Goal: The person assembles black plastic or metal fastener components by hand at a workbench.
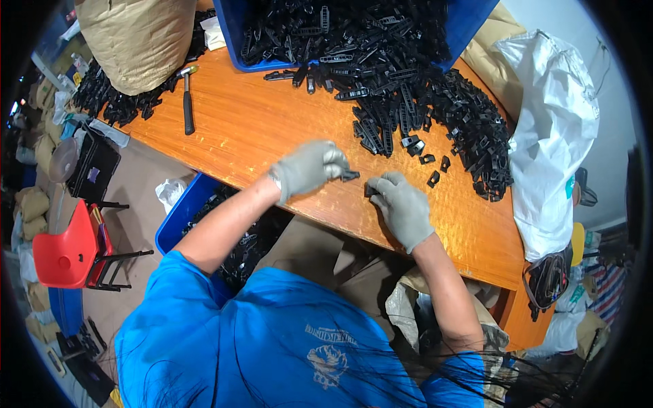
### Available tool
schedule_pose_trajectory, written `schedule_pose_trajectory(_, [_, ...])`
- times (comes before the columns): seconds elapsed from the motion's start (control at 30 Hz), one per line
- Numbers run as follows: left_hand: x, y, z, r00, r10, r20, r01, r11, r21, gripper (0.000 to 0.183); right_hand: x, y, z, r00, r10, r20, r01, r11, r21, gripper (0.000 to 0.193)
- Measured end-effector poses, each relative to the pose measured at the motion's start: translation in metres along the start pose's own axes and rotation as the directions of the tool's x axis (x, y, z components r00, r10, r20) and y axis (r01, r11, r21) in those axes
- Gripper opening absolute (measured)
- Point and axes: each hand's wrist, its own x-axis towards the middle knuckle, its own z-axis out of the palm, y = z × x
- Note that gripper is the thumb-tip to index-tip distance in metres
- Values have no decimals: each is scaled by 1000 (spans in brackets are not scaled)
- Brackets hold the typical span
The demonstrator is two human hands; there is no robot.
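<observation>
My left hand (309,168), in a grey work glove, pinches a small black plastic part (349,175) above the front of the table. To its right, my gloved right hand (401,207) closes its fingertips on another small black piece (370,190), mostly hidden by the fingers. The two pieces are a short gap apart. Beyond my hands lies a heap of long ribbed black plastic parts (381,126), spilling from a blue bin (235,47). Several small black clips (434,178) lie loose on the wood near my right hand, beside a larger pile of them (476,129).
A hammer (188,102) lies on the orange wooden table (238,115) at the left, near a big tan sack (139,41). White sacks (554,136) stand at the right edge. Below the table's left front is another blue bin (178,211) with black parts. A red chair (67,248) stands farther left.
</observation>
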Motion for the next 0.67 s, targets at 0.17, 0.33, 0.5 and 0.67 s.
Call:
schedule_pose_trajectory(0.17, [38,-14,-38,921,-211,328,291,932,-216,18,3,-7,-1,997,47,64,-43,997,-58,28])
schedule_pose_trajectory(0.33, [47,-12,-43,935,-273,227,308,942,-137,19,3,-1,3,997,42,62,-40,999,-30,18])
schedule_pose_trajectory(0.5, [6,8,-31,986,-75,-152,96,987,133,22,11,9,14,993,108,-49,-106,993,48,23])
schedule_pose_trajectory(0.67, [-22,9,-2,966,-91,-241,153,955,253,19,39,2,24,988,50,-148,-29,990,140,22])
